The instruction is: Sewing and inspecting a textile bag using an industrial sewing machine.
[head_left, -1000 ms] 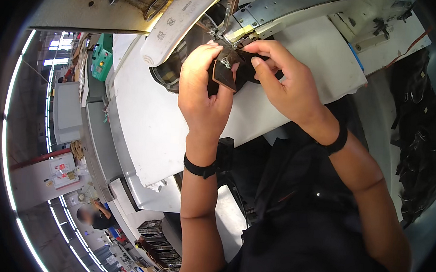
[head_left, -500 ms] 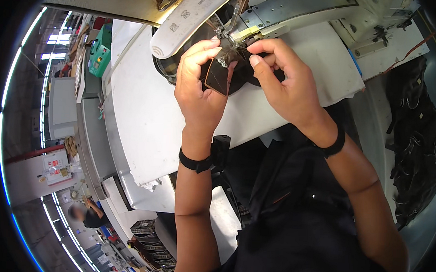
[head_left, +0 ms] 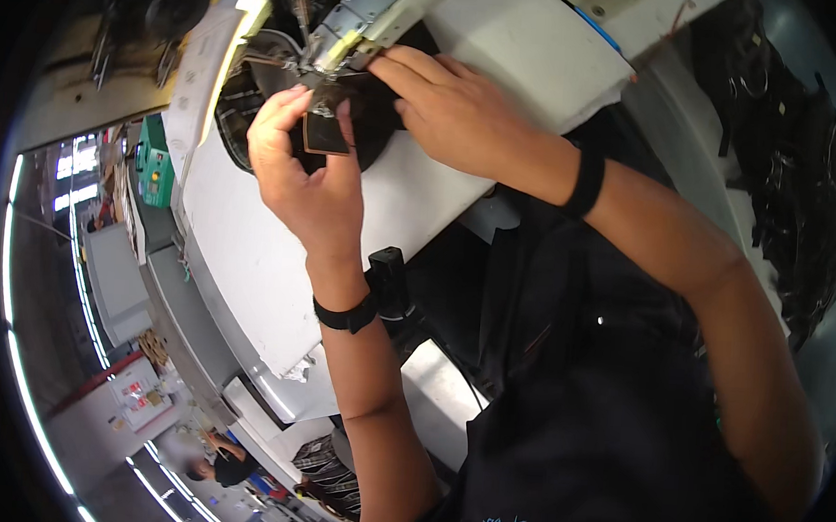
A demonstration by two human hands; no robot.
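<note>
Dark leather piece (head_left: 326,131) sat under the sewing machine's metal arm (head_left: 374,18); your left hand (head_left: 300,174) pinched its edge, your right hand (head_left: 454,112) pressed fingers together on top, steadying it on the white surface (head_left: 248,252).

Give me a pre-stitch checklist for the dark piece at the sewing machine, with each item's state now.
1. Left hand pinches the dark leather piece: ok.
2. Right hand rests on the piece beside the machine head: ok.
3. Piece's top edge sits under the presser foot: cannot tell.
4. Fingertips away from the needle: cannot tell, they are close.
5. White table supports the work: ok.
</note>
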